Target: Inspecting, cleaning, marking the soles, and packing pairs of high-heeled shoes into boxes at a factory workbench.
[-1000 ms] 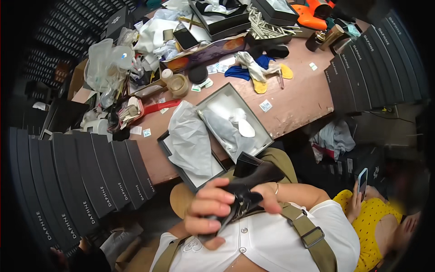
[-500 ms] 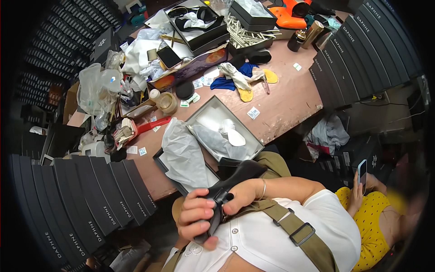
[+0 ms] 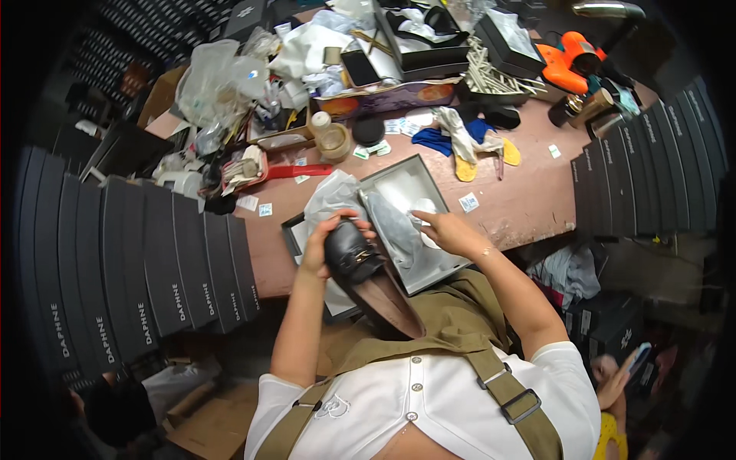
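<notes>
left hand (image 3: pixel 326 241) curled tight in a grip, right hand (image 3: pixel 448 232) reaching forward (fingers spread, palm down), both elbows bent.

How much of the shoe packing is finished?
Done: the grey shoebox lies open on the table with tissue paper spread inside. In hand: the left hand holds a black shoe beside the box; the right hand touches the paper. Left: the shoe isn't in the box yet.
</notes>
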Demonstrator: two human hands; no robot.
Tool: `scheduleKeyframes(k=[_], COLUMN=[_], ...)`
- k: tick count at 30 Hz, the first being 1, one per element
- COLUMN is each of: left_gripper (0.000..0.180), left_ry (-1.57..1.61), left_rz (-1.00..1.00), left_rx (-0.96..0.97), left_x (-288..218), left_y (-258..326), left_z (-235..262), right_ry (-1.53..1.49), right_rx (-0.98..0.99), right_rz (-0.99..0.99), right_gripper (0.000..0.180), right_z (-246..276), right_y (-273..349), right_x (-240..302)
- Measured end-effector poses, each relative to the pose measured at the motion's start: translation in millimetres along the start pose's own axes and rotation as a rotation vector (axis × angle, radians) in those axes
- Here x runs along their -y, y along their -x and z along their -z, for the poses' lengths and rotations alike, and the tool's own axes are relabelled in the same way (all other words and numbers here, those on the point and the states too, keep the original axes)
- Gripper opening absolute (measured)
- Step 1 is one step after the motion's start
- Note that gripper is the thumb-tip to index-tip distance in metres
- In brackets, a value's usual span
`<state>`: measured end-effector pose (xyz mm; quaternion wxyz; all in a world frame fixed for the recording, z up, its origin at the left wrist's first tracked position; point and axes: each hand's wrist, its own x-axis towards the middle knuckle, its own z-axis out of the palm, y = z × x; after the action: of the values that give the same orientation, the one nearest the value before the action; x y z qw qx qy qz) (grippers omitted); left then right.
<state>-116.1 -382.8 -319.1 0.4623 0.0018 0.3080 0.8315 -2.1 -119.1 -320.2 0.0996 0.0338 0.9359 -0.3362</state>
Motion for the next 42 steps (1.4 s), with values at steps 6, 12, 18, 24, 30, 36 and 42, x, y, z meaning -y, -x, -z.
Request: scheduleKeyframes(k=[6,12,18,24,30,36,42], left_gripper=[0.067,0.074,0.073,0.074,0.069,0.058,0.054], left_ry=[0.253,0.422,0.307,0.208,0.204,0.302,0.309], left_rz=[0.024,0.093,0.110,0.105,0.164,0.091,0.116], left_rx=[-0.107,-0.137,-0.177,-0.177,-0.247,-0.178,-0.307], left_x=[40,58,57,62,69,61,57], left_y=[12,21,11,8,1,14,15], left_z=[-1,0,-14,-5,7,1,2], right_ry=[0.149,-0.136,0.305,0.341,0.413,-0.268,0.543], right_rx=[-0.147,-0.331,-0.089,-0.175,-0.149,-0.089,-0.047], right_rz=[-0.033,0.214,0.596,0.556,0.517,0.187,0.131], right_gripper=[0.025,0.026,0.006,0.006,0.006,0.013,0.046], right_z=[-57,28,2,-34,-44,-4,-61], right_y=[-3,82,74,36,13,-2,-62], right_x=[-47,77,107,101,92,58,-56])
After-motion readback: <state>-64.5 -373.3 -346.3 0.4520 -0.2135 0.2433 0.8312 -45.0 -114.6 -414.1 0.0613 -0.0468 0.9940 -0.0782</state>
